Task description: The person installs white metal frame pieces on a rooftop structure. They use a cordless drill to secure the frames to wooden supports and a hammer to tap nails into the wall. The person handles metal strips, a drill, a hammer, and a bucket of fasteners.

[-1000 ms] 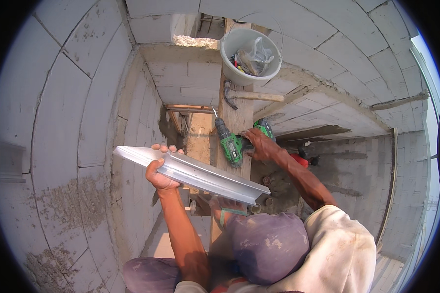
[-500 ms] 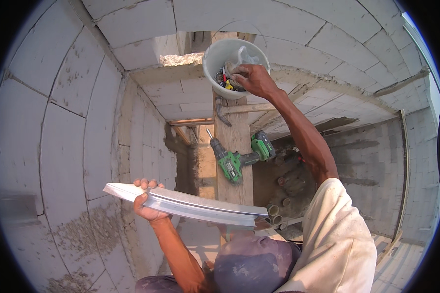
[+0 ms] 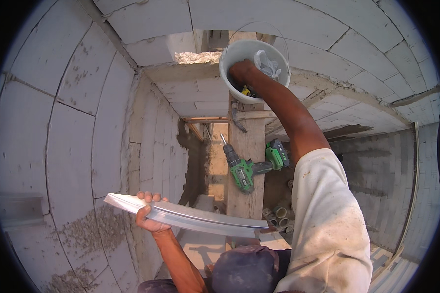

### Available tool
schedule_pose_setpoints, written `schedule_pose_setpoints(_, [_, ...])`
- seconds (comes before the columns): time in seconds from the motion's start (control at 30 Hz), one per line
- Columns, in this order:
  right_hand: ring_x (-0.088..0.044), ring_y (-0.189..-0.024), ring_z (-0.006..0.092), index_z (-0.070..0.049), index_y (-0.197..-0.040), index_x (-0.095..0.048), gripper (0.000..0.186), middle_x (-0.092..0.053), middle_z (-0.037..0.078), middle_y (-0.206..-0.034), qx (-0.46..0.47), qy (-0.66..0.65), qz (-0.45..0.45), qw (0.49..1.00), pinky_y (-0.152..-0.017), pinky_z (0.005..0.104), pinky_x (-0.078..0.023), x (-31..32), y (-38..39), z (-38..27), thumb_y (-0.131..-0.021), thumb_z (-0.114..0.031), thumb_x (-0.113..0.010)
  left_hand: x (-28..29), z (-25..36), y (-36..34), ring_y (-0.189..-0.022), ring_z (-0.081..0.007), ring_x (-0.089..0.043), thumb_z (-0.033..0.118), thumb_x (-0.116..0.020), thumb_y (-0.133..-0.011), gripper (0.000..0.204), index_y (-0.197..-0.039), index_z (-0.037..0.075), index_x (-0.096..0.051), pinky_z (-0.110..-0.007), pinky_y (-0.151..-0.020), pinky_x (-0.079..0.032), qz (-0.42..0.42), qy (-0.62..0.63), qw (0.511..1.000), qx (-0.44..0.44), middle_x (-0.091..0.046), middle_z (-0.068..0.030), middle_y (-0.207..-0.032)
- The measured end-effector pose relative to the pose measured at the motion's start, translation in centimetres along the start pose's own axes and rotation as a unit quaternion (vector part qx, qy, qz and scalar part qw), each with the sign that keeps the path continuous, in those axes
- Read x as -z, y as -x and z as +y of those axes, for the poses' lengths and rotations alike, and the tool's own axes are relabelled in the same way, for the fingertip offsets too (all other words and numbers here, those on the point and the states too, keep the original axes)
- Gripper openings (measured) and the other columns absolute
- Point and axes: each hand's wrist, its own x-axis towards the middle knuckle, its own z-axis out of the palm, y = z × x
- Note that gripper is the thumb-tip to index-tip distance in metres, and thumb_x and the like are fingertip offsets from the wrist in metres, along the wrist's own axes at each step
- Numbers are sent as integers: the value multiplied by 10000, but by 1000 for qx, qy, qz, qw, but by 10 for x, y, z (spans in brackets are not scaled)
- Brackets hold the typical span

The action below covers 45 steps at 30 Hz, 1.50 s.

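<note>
My left hand (image 3: 152,211) is wrapped round a silvery metal channel (image 3: 200,218), gripping it near its left end. The channel lies roughly level across the lower middle, its right end reaching over the plank. Up at the far end, my right hand (image 3: 243,72) is down inside a pale bucket (image 3: 281,89), at its left side. Its fingers are hidden there, so what they touch does not show. A crumpled clear plastic bag (image 3: 267,64) lies in the bucket beside my wrist, and a small yellow item (image 3: 246,91) shows below the hand.
A wooden plank (image 3: 244,207) runs away from me under the bucket. On it lie a green and black cordless drill (image 3: 243,172) and a hammer (image 3: 238,117). Pale block walls (image 3: 71,161) stand around. Round pipe ends (image 3: 280,212) are down to the right.
My right hand has gone from over the bag deeper into the bucket, toward its left side. My left hand still holds the channel. The whole view has shifted slightly.
</note>
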Motion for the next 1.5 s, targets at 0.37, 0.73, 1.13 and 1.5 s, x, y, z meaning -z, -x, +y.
schedule_pose_setpoints(0.37, [-756,-1041,364,-115,-1060,-802,250,-779,163,-1109,-31,-32,-27,999,-886,485,-601,-6,-9,-4,-847,-222,-726,-1,-11,-4,-920,-243,-661,37,-617,-733,442,-1159,111,-522,-523,-872,-638,35,-3,999,19,-596,-61,-962])
schedule_pose_setpoints(0.73, [-756,-1013,374,-94,-1006,-801,240,-773,198,-1068,55,0,-47,997,-861,480,-600,0,-11,2,-817,-224,-730,1,-15,-5,-933,-259,-657,49,-620,-750,416,-1151,118,-535,-536,-880,-626,27,13,999,31,-617,-61,-967])
schedule_pose_setpoints(1.13, [-708,-984,309,-35,-1126,-724,294,-744,176,-1059,-51,-352,244,902,-906,391,-538,-14,13,43,-992,-288,-658,12,-10,-7,-960,-303,-675,48,-596,-765,393,-1153,103,-569,-577,-925,-598,18,33,999,12,-649,-88,-981])
schedule_pose_setpoints(1.5, [-720,-891,159,15,-1123,-721,307,-781,82,-1032,-140,-701,138,685,-748,335,-568,16,56,38,-1030,-271,-663,6,-15,-12,-963,-295,-674,62,-608,-756,375,-1127,105,-573,-567,-916,-605,4,38,999,17,-642,-82,-977])
